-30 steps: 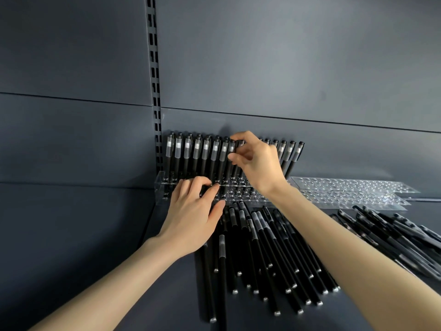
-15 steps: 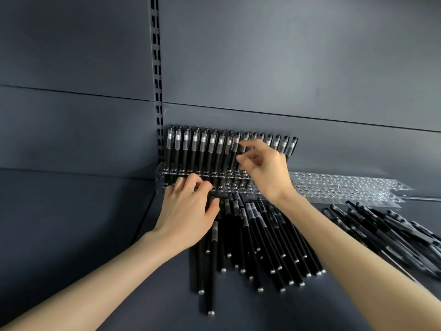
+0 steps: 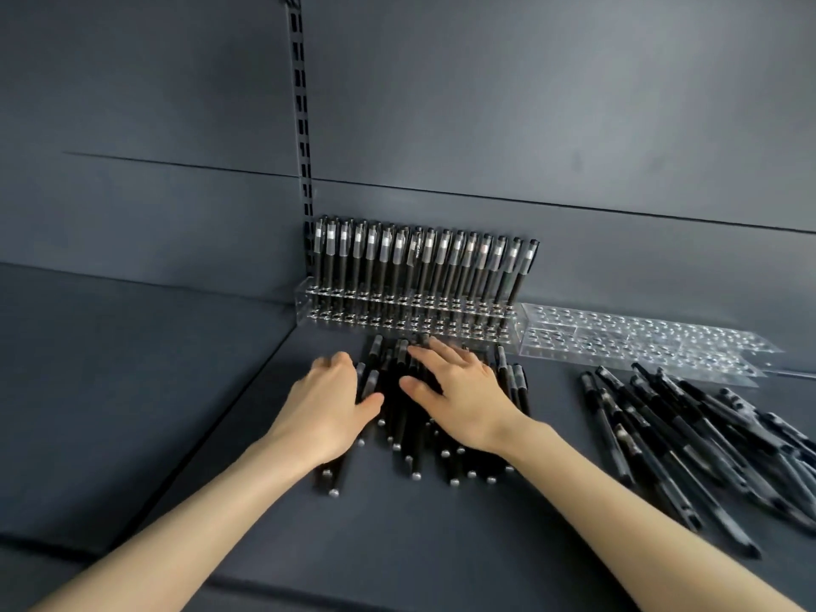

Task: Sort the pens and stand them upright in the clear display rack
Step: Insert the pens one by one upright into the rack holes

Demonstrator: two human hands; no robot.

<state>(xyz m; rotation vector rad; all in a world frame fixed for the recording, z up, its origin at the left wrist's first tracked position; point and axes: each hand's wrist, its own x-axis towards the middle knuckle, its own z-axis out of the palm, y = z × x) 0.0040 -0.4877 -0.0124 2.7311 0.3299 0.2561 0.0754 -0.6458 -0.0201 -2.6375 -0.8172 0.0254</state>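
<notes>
Right hand [image 3: 463, 399] lies flat, fingers straight, on the loose pens [image 3: 410, 439]. Left hand [image 3: 326, 404] rests on the pile's left edge; it is blurred and its grip cannot be told. The pile lies on a dark grey shelf [image 3: 441, 545], just before the rack [image 3: 397, 311], whose back row holds upright pens [image 3: 424, 262]. A second pile [image 3: 684, 435] lies to the right. Behind are a grey panelled wall [image 3: 530, 103] and a slotted post [image 3: 302, 125].

cam: head, single wide-angle view | from: above the near edge of the shelf [image 3: 441, 545] | faces: forward and down, toward the far wall [image 3: 530, 103] | range: close | frame: rack [image 3: 344, 313] centre-far, shelf running off left, right and near
</notes>
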